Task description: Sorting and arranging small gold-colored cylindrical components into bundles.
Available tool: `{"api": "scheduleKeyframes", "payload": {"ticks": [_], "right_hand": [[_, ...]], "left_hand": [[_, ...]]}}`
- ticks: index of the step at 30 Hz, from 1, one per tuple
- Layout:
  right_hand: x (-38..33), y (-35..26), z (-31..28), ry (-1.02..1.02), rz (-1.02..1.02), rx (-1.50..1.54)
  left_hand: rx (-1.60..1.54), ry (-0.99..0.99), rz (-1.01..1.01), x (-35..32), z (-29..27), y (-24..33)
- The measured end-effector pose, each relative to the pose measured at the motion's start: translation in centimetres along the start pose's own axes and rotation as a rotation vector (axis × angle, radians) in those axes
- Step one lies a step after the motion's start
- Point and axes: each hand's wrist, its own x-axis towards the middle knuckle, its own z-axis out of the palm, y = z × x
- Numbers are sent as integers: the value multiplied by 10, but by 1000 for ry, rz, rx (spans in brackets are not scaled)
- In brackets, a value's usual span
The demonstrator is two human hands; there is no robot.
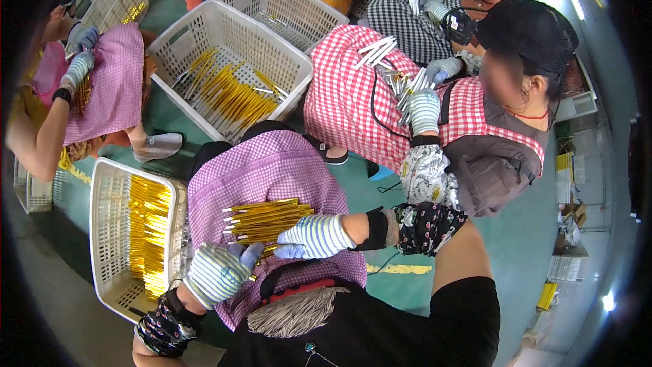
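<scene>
A bundle of slim gold sticks with pale tips (268,221) lies across the purple checked apron (265,156) on my lap. My right hand (316,236), in a striped work glove, rests along the near side of the bundle, with its fingers closed around gold sticks. My left hand (221,272), gloved the same way, is at the lower left of the bundle. Its thumb and fingers are bent together, and a bit of gold shows between and below them. How many sticks each hand holds is hidden by the gloves.
At my left stands a white plastic crate (102,231) of gold sticks. A larger crate (238,27) ahead holds more, with another crate (299,7) behind it. Close on my right, a co-worker in a red checked apron (360,88) handles white sticks (407,88). Other people work at left and back.
</scene>
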Motion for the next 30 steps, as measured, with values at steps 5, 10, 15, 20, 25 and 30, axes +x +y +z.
{"api": "scheduleKeyframes", "payload": {"ticks": [5,10,15,20,25,30], "right_hand": [[7,-21,-19,-185,102,-399],[9,-18,-10,-87,-58,-520],[9,-13,-1,-113,73,53],[12,-22,-9,-255,230,-457],[-6,10,-8,5,48,-632],[21,1,2,-40,172,-778]], "left_hand": [[-692,-118,-176,-3,-11,-4],[-1166,-551,-641,-3,-36,-12],[153,101,-64,-20,-13,4],[-252,-157,-190,-25,-20,-3],[-450,178,-361,-48,2,-30],[-1299,331,-792,-34,-9,-16]]}}
